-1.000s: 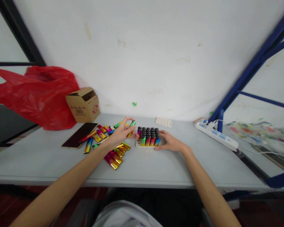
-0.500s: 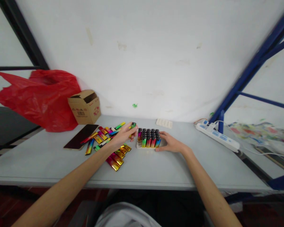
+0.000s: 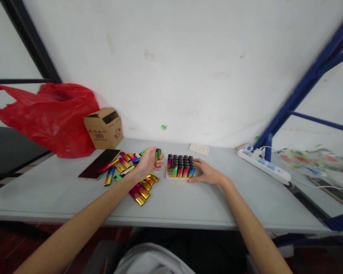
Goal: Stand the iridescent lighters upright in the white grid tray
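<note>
A green and gold lighter (image 3: 158,156) with a black top is held nearly upright in the closed fingers of my left hand (image 3: 147,164). To its right, a white tray (image 3: 178,177) holds several rows of colourful lighters (image 3: 180,172) standing with black tops up. Its left row shows only a purple lighter (image 3: 169,163) at the back, with vacant holes in front. My right hand (image 3: 208,173) grips the tray's right end, thumb at the front corner and fingers behind. Loose metallic lighters (image 3: 140,192) lie under and left of my left forearm.
A dark phone (image 3: 100,163) lies flat left of the loose lighters. Behind it stand a small open carton (image 3: 104,129) and a red plastic bag (image 3: 54,121). Another white holed tray (image 3: 199,148) rests near the wall. At right is a power strip (image 3: 264,165) with cables.
My left hand, with the lighter, has drawn slightly left from the tray, and its fingers have curled further round the lighter. My right hand stays at the tray.
</note>
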Tool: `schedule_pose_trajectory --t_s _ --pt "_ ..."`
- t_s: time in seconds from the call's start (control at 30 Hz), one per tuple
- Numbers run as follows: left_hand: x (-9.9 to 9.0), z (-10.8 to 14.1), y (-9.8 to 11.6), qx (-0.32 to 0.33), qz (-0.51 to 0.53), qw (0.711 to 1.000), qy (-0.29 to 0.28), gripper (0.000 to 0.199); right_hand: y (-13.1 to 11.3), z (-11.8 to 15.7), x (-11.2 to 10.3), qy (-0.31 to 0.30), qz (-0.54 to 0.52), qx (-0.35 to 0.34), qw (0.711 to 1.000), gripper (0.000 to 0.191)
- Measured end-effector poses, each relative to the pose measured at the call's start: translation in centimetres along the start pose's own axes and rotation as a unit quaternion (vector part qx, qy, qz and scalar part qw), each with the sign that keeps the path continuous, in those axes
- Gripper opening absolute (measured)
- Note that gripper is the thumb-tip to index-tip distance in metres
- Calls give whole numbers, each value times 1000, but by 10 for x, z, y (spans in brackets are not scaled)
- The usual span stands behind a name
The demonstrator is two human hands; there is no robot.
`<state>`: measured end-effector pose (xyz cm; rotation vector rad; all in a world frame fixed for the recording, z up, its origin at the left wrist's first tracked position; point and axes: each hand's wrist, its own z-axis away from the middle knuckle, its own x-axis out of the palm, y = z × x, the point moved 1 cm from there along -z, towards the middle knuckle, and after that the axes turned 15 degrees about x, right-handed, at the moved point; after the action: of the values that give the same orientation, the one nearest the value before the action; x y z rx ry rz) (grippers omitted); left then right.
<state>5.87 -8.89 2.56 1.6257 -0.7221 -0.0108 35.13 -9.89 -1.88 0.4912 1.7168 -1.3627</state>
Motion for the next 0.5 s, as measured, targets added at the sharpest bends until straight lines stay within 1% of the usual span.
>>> schedule_pose_trajectory --t_s 0.13,0.33,0.5 --pt "1 0 0 -5 -2 1000 -3 30 -1 0 0 2 -1 -1 1000 82" --pt "-2 -1 -2 -2 0 999 32 24 1 0 0 2 -3 -4 1000 82" --pt "-5 -3 -4 2 -2 999 41 24 2 0 0 -1 2 -2 1000 82"
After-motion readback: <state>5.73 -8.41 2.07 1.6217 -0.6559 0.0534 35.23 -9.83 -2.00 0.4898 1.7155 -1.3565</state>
